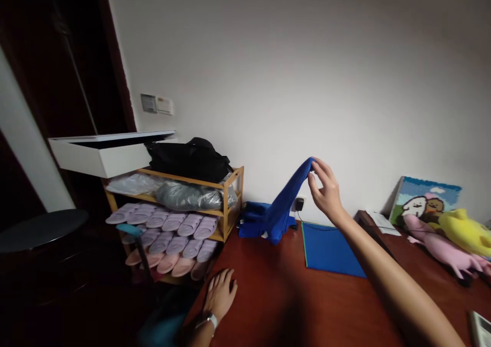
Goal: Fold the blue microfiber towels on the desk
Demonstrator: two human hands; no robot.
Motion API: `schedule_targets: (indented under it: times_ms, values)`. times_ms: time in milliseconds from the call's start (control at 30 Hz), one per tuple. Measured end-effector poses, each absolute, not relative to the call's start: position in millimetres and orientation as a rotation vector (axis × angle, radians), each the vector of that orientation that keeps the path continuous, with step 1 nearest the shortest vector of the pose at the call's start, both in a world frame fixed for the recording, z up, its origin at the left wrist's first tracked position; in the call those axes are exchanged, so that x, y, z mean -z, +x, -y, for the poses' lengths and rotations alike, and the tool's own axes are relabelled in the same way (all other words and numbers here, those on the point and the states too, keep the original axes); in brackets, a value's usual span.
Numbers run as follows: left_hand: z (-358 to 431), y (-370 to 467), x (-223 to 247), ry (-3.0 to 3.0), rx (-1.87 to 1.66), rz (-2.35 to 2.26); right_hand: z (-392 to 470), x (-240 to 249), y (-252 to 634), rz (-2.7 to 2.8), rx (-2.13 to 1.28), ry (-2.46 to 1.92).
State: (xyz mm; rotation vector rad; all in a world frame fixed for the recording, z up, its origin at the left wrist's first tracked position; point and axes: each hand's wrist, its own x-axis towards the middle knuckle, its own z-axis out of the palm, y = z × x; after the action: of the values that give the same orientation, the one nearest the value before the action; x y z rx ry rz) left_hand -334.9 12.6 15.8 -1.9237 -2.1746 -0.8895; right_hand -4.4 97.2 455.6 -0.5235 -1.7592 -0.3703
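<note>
My right hand pinches the top corner of a blue cloth between thumb and fingers. The cloth is lifted and slants down to the left, its lower end among more blue fabric at the back left of the table. My left hand lies palm down on the left part of the reddish-brown table, fingers stretched out and holding nothing. A flat blue mat with a green edge lies on the table below my right forearm, which hides part of it.
Left of the table stands a wooden rack with slippers, a black bag and a white box. At the right are a pink plush toy, a yellow one and a picture. A black plug is on the wall.
</note>
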Motion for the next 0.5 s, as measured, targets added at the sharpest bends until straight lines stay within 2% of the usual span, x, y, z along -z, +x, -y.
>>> schedule_targets:
  times_ms: [133,267,400,500]
  values:
    - [-4,-300,-59,-1.884,1.312,1.988,-46,-463,24,1.746,0.389,-0.457]
    - [20,-204,-162,-1.831,1.729,1.532,-8,-475,34,1.665,0.419,-0.476]
    - [64,-103,-273,-1.862,1.803,1.203,24,-482,33,1.671,0.526,-0.57]
    - [96,-62,-325,-1.937,1.74,1.118,48,-485,39,1.715,0.646,-0.575]
